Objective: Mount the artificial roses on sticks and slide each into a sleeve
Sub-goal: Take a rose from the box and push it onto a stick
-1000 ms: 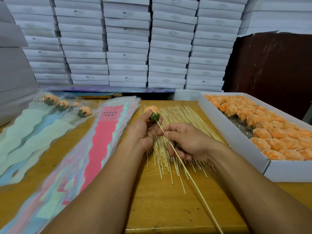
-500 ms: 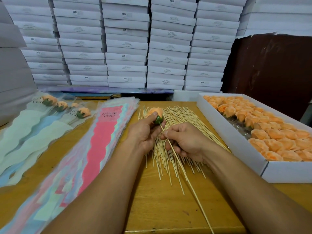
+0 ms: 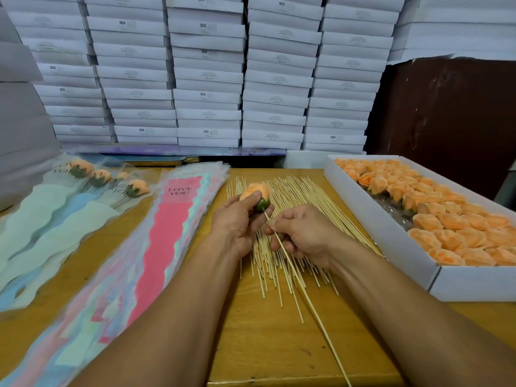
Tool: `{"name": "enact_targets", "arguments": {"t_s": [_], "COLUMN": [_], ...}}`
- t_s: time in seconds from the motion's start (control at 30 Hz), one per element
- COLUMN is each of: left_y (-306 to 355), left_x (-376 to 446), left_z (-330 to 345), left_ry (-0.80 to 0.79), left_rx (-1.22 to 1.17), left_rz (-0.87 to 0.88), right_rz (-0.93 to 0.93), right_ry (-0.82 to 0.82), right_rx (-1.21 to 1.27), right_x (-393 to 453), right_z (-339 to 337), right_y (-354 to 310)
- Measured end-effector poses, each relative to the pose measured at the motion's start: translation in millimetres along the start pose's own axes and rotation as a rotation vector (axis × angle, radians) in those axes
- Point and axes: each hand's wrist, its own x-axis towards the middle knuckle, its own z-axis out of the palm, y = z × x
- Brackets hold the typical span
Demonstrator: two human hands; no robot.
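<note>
My left hand (image 3: 236,223) grips an orange artificial rose (image 3: 258,191) with a green base, held above the pile of wooden sticks (image 3: 296,216). My right hand (image 3: 303,233) pinches one long stick (image 3: 304,294) whose tip is in the rose's green base; the stick runs down toward the table's front edge. A stack of empty sleeves (image 3: 156,247) with a pink "LOVE YOU" one on top lies left of my hands. Several sleeved roses (image 3: 92,177) lie at the far left.
An open white box (image 3: 402,247) full of orange roses stands at the right on the wooden table (image 3: 265,344). Stacks of white boxes (image 3: 206,74) fill the back, and a dark brown panel (image 3: 446,121) stands at the back right.
The stick's tip has gone deeper into the rose's base, and my right hand has slid up the stick toward the rose. Both hands stayed over the stick pile.
</note>
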Motion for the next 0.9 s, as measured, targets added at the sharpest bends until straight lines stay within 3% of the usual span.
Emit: {"name": "enact_targets", "arguments": {"t_s": [0.6, 0.8, 0.9], "left_y": [-6.1, -10.1, -1.6], "left_x": [-11.6, -8.7, -4.0], "left_z": [7.6, 7.6, 5.8], "left_ry": [0.035, 0.156, 0.270], "left_rx": [0.066, 0.505, 0.860], "left_rz": [0.053, 0.284, 0.340], "right_rz": [0.076, 0.092, 0.086], "right_ry": [-0.057, -0.080, -0.047], "right_rx": [0.149, 0.278, 0.266], "right_x": [-0.7, 2.2, 4.7], "right_z": [-5.2, -18.1, -22.2], "right_y": [-1.4, -2.6, -0.9]}}
